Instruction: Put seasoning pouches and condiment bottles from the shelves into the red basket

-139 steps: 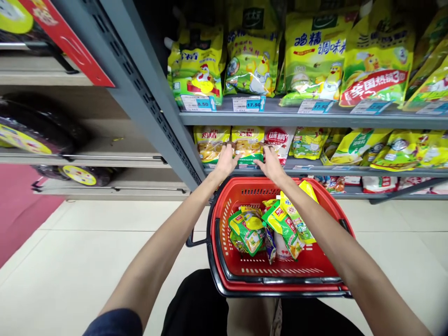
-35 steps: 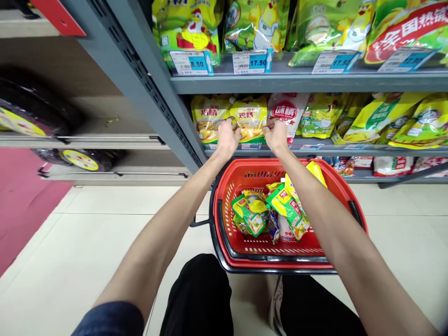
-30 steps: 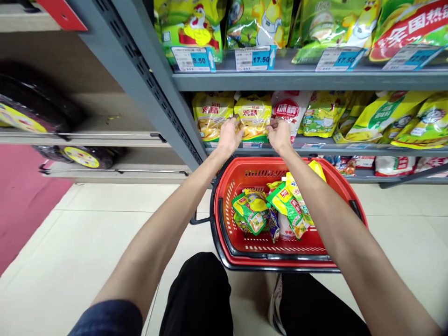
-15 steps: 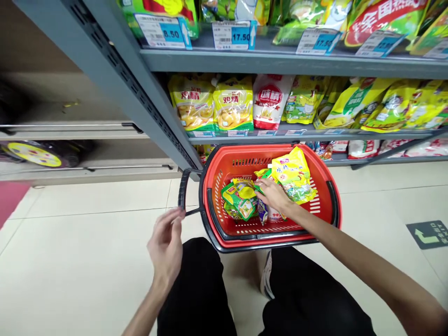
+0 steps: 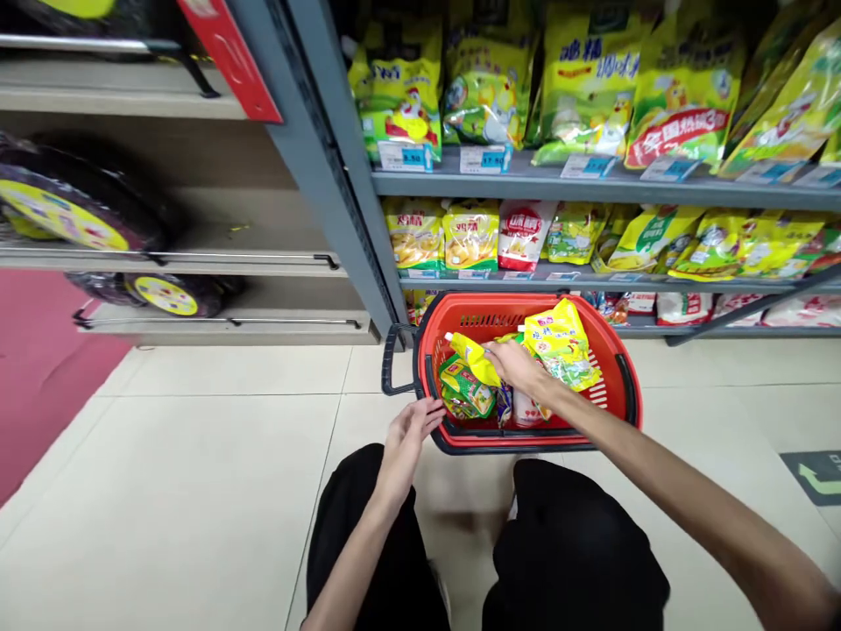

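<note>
A red shopping basket (image 5: pixel 621 386) with a black rim stands on the floor under the shelving, and several seasoning packets lie in it. Inside the basket my right hand (image 5: pixel 519 366) is closed on a yellow packet (image 5: pixel 470 356), lifting its end. A larger yellow packet (image 5: pixel 561 342) leans against the basket's right wall, just past that hand. My left hand (image 5: pixel 413 429) hovers at the basket's near left rim, its fingers loosely apart and empty. A green packet (image 5: pixel 465 393) lies below the held one.
Grey metal shelves (image 5: pixel 591 186) hold rows of yellow and green seasoning bags with price tags. A grey upright post (image 5: pixel 328 166) divides them from wooden shelves (image 5: pixel 197 263) with dark round items on the left. Pale tiled floor (image 5: pixel 197 473) spreads out, with red flooring (image 5: pixel 39 368) at far left.
Both hands left the yellow bags on the lower shelf. My right hand went into the basket and took hold of a yellow packet; my left hand came down beside the basket's rim.
</note>
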`<state>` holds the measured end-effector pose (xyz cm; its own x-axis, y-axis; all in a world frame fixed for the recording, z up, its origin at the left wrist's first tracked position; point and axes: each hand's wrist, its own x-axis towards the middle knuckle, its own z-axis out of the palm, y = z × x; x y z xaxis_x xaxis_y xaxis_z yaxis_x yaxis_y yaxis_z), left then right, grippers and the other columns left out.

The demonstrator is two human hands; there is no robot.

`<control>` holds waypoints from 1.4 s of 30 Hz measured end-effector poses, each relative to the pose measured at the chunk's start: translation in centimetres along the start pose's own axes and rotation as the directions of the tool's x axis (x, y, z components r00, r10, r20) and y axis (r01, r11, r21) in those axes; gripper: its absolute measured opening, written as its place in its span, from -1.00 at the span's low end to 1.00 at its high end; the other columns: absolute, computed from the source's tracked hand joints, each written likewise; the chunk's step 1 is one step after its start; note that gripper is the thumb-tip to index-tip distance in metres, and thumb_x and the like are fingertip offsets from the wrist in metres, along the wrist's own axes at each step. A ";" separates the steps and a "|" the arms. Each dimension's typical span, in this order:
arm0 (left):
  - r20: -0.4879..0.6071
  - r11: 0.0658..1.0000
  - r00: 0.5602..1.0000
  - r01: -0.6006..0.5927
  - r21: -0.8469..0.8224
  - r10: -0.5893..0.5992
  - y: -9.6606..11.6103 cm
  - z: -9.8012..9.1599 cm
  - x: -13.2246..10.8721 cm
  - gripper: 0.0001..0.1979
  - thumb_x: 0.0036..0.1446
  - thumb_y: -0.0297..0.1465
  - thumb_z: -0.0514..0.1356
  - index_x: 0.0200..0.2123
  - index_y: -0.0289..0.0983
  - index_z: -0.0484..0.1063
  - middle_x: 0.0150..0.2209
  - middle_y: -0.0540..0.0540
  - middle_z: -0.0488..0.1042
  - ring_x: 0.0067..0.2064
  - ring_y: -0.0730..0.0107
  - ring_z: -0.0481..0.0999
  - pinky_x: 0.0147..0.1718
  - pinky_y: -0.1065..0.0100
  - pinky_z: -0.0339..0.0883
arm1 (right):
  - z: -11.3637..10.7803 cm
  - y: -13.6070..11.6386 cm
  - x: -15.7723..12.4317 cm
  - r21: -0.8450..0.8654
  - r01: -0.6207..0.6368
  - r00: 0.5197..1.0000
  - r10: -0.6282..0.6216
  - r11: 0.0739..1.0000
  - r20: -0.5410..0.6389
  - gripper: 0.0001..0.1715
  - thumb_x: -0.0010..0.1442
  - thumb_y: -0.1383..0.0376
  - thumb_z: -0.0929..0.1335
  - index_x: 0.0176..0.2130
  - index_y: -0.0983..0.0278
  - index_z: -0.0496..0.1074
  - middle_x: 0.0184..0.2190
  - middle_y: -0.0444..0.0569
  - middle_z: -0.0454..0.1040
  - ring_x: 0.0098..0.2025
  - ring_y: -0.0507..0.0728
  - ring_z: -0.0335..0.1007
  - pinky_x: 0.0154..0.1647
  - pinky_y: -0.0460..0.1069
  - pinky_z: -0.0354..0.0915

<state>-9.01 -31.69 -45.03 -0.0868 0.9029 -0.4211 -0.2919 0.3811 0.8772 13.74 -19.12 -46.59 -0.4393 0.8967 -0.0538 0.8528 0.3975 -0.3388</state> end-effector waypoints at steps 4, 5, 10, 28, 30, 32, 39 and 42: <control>0.317 0.936 0.941 0.209 -0.283 -0.114 3.3 2.7 0.9 -0.32 0.15 0.16 0.19 0.07 -0.26 0.49 0.20 -0.34 0.48 0.19 -0.03 0.52 0.23 -0.05 0.37 | -4.4 -6.4 -9.3 0.274 0.149 0.954 -0.065 0.950 -0.293 -0.54 0.37 0.27 0.29 0.22 0.07 0.43 0.15 0.04 0.54 0.15 0.31 0.53 0.22 0.28 0.42; 0.386 0.922 0.918 0.222 -0.316 -0.088 4.1 3.3 0.5 -0.33 0.15 0.14 0.21 0.10 -0.25 0.48 0.20 -0.32 0.49 0.20 -0.05 0.51 0.23 -0.06 0.37 | -5.0 -8.3 -11.4 0.337 0.184 0.945 -0.071 0.924 -0.320 -0.53 0.34 0.26 0.33 0.21 0.01 0.43 0.21 -0.03 0.49 0.22 0.32 0.46 0.30 0.34 0.34; 0.429 0.948 0.902 0.178 -0.265 -0.050 6.3 3.7 -2.8 -0.36 0.05 -0.26 0.45 0.19 -0.19 0.41 0.10 -0.19 0.59 0.14 0.08 0.57 0.25 0.06 0.38 | -6.6 -13.5 -17.5 0.704 0.075 0.782 0.396 0.706 -0.481 -0.50 0.20 0.19 0.47 0.12 -0.16 0.48 0.21 -0.14 0.47 0.29 0.32 0.37 0.43 0.40 0.17; 0.776 0.994 0.627 -0.038 0.106 -0.059 7.7 0.5 -8.4 -0.39 -0.04 -0.36 0.50 0.11 -0.17 0.45 0.15 -0.20 0.55 0.12 0.03 0.57 0.05 0.13 0.50 | -4.8 -16.0 -21.3 0.933 0.147 0.633 0.693 0.329 -0.344 -0.62 0.20 0.05 0.46 -0.01 0.05 0.49 0.01 -0.03 0.61 0.05 0.29 0.56 0.06 0.21 0.54; 0.760 0.992 0.650 -0.089 0.095 -0.014 7.8 0.5 -8.3 -0.43 -0.01 -0.35 0.49 0.10 -0.15 0.47 0.16 -0.18 0.54 0.15 0.05 0.55 0.09 0.15 0.47 | -5.1 -16.7 -21.7 0.941 0.145 0.692 0.649 0.304 -0.317 -0.44 0.17 0.09 0.49 0.13 0.04 0.39 0.14 -0.03 0.53 0.14 0.29 0.51 0.12 0.19 0.52; 0.737 0.992 0.675 -0.112 0.059 0.032 7.4 0.9 -8.4 -0.49 0.04 -0.34 0.46 0.08 -0.13 0.48 0.18 -0.15 0.52 0.18 0.10 0.53 0.14 0.17 0.43 | -5.4 -17.4 -21.9 0.959 0.132 0.744 0.614 0.250 -0.262 -0.22 0.10 0.15 0.54 0.23 0.02 0.27 0.23 -0.01 0.45 0.20 0.28 0.46 0.13 0.19 0.52; 0.714 0.992 0.698 -0.119 0.051 0.047 3.8 4.1 -8.2 -0.68 0.13 -0.18 0.38 -0.07 -0.16 0.63 -0.02 -0.14 0.65 0.05 0.08 0.62 0.14 0.10 0.45 | -6.0 -17.6 -22.0 0.948 0.228 0.595 0.739 0.221 -0.315 -0.15 0.04 0.21 0.57 0.21 0.02 0.21 0.22 0.01 0.45 0.16 0.28 0.51 0.15 0.21 0.52; 0.735 0.987 0.677 -0.136 0.088 0.028 4.4 5.0 -7.8 -0.69 0.15 -0.13 0.35 -0.12 -0.17 0.66 -0.09 -0.14 0.68 -0.06 0.07 0.67 0.04 0.07 0.53 | -7.1 -16.0 -22.0 0.949 0.170 0.639 0.704 0.265 -0.311 -0.18 0.04 0.19 0.57 0.19 0.05 0.23 0.19 0.04 0.47 0.15 0.30 0.51 0.15 0.21 0.51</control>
<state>-4.89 -36.05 -36.79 0.6334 0.7684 -0.0915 -0.1924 0.2709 0.9432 11.76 -43.81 -33.35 0.4073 0.9131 0.0195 -0.1169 0.0733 -0.9904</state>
